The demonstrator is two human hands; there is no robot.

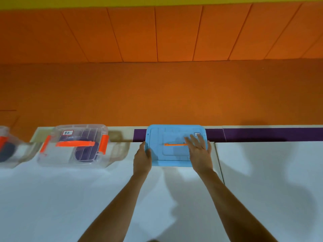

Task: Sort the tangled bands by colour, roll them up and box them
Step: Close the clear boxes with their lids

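Hands both on the blue box (167,137), which sat at the far edge of the white table (262,172), lid on. Left hand (142,158) gripped the box's left edge, thumb on top. Right hand (199,152) lay flat on the lid, fingers spread and straight, gripping nothing, just right of the orange lid handle (174,144). Contents were hidden by the opaque lid. Clear box (52,154) stood well left of it, closed, with orange latches (103,144) on both ends and purple rolled bands (85,152) visible inside. Second clear box (17,154) was cut off at the left frame edge, with a dark roll (6,152) in it. Purple strip (262,134) ran behind the table.
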